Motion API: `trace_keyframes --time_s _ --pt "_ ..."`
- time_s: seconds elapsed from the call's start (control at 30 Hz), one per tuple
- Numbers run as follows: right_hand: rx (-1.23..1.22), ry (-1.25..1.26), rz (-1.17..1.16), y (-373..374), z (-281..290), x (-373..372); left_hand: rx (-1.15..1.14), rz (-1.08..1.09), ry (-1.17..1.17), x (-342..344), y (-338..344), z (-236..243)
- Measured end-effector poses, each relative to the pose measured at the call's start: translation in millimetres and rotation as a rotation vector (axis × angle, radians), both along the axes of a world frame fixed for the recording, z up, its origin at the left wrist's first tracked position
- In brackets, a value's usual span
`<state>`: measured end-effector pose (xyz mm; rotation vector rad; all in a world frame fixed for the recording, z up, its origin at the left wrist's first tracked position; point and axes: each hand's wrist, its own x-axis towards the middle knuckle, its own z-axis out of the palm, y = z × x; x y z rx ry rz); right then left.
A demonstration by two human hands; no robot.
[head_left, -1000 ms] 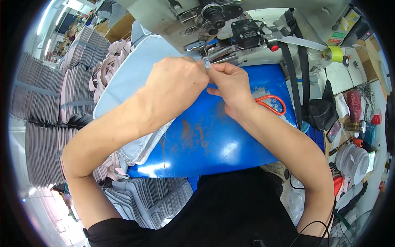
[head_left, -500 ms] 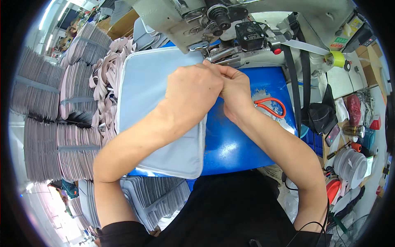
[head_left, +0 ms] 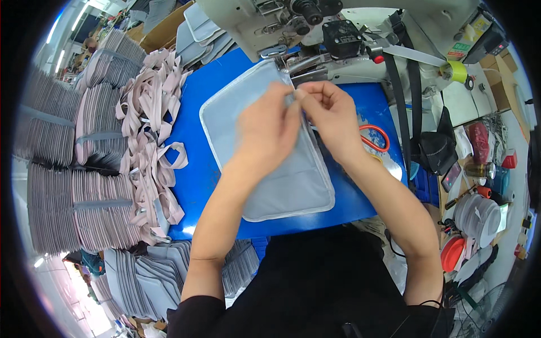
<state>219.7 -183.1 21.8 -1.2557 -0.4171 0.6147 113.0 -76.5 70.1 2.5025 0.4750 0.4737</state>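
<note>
Panel of grey-blue fabric [head_left: 290,183] | long axis slants sewing machine [head_left: 349,42] to torso [head_left: 310,281] | left hand [head_left: 265,127] above, right hand [head_left: 332,118] at right edge | fingertips nearly meeting, grip unclear

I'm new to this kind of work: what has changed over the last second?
The panel swung, its lower end going right. The left hand, now blurred, shifted slightly right and down; any change of grip is unclear. The right hand stays near the machine. The red handle lies where it was.
</note>
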Motion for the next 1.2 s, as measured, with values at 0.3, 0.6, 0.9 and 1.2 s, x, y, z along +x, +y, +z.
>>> trace_keyframes --time_s 0.3,0.6,0.9,1.2 --pt "-0.068 -0.186 0.138 -27 -21 -30 -0.779 0.469 -0.354 -138 45 -69" --pt "0.334 0.354 0.280 -18 -14 -15 -0.779 0.380 -0.411 -140 38 -46" --pt "0.174 0.002 -0.011 -21 -16 23 -0.892 0.375 -0.412 -132 64 -47" --pt "0.386 0.160 -0.251 -39 -3 56 -0.889 0.375 -0.538 -132 50 -27"
